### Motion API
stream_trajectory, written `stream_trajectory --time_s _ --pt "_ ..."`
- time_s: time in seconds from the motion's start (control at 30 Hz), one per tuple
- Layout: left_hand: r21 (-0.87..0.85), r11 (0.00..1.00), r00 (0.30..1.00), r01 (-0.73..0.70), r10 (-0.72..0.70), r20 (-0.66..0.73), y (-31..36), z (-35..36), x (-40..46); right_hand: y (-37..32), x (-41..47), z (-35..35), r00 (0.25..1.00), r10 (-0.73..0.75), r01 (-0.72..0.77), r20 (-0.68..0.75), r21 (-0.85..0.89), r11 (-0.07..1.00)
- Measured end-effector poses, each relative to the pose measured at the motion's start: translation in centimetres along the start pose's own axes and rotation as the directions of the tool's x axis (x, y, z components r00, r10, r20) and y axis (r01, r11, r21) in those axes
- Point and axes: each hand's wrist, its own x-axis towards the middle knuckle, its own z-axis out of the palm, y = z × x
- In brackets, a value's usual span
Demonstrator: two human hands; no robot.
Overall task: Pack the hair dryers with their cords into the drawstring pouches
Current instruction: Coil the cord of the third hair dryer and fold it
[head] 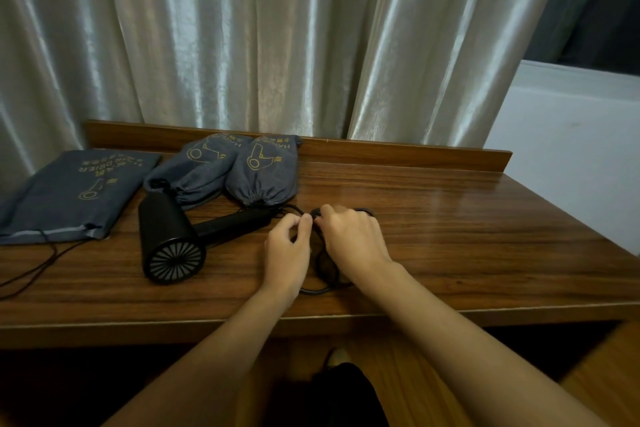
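Hair dryer (173,236) lies at 9 o'clock of the hands on the table (450,218). Cord (311,289) is pinched by left hand (287,253) and gripped by right hand (353,239). Cord judged limp and springy; dryer rigid, best taken by the handle. Empty pouch (69,191) lies at 10 o'clock.

The right half of the desk (485,236) lies bare up to its raised back ledge (415,152) — open passage there. The left half is crowded: a flat pouch (76,191) at the left edge, two stuffed pouches (228,170) against the back ledge, the black hair dryer (173,236) in front of them. Its cord (322,274) loops near the front edge — both hands sit over it.
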Motion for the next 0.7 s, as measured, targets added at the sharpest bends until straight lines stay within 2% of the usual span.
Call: stream_trajectory --time_s 0.1,0.13,0.23,0.3,0.33,0.4,0.5,0.6,0.63,0.7 --pt "-0.066 0.995 0.996 0.075 -0.077 -0.037 0.2 -0.2 0.1 0.8 -0.4 0.0 0.979 -0.176 0.158 0.105 0.159 0.975" --pt "-0.068 0.994 0.995 0.085 -0.088 -0.041 0.2 -0.2 0.1 1.1 -0.4 -0.1 0.981 -0.157 0.126 0.118 0.237 0.963" --pt "-0.037 0.995 0.995 0.09 -0.091 -0.035 0.3 0.0 0.0 2.7 0.6 -0.6 0.994 0.113 -0.106 0.011 0.438 0.893" --pt "-0.009 0.998 0.998 0.064 -0.064 -0.024 0.5 0.0 -0.1 3.5 2.1 -0.9 0.988 0.146 -0.121 -0.046 0.352 0.928" --pt "0.009 0.999 0.999 0.044 -0.044 -0.016 0.5 0.0 -0.2 3.8 3.1 -1.0 0.995 0.101 -0.095 -0.004 0.295 0.951" --pt "0.048 0.999 1.0 0.001 -0.002 0.004 0.6 0.1 -0.3 4.0 5.1 -1.2 0.981 -0.043 -0.005 0.19 0.24 0.971" --pt "0.099 0.995 1.0 -0.028 0.027 0.014 0.4 0.0 -0.4 3.9 7.9 -1.9 0.828 -0.249 0.119 0.502 0.277 0.954" --pt "0.114 0.993 0.999 -0.044 0.044 0.005 0.3 0.0 -0.4 4.2 9.9 -3.1 0.743 -0.325 0.162 0.586 0.314 0.936" --pt "0.104 0.993 0.999 -0.048 0.049 0.001 0.3 0.0 -0.4 4.3 10.3 -3.3 0.745 -0.316 0.151 0.588 0.313 0.938" --pt "0.096 0.994 0.999 -0.042 0.044 -0.018 0.3 0.0 -0.3 4.9 10.2 -3.2 0.822 -0.233 0.07 0.519 0.313 0.947"
